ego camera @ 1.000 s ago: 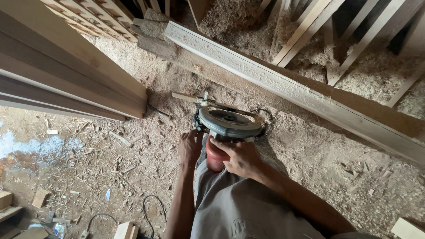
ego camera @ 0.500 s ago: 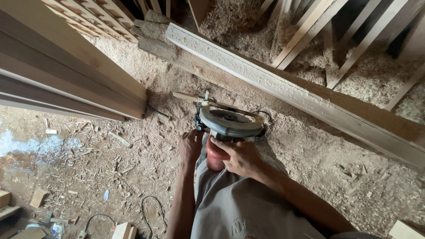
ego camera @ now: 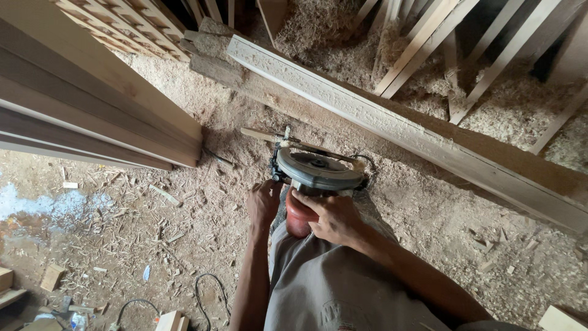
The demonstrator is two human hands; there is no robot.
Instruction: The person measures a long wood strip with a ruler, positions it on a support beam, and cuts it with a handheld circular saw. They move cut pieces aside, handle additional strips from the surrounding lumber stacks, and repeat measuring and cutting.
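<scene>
Little moved since before: circular saw [ego camera: 318,171] held low over sawdust floor [ego camera: 202,202], right hand [ego camera: 331,217] clasped on its red handle, left hand [ego camera: 263,205] gripping its side; kickback risk if blade binds.

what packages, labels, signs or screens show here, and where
No packages, signs or screens that can be made out.
Shirt print: faint dark round mark on the grey shirt, bottom centre, below the hands.
Saw: grey round guard, red body, no label visible.

We see a circular saw [ego camera: 317,173] with grey guard and red body, lying flat on the sawdust floor.
</scene>
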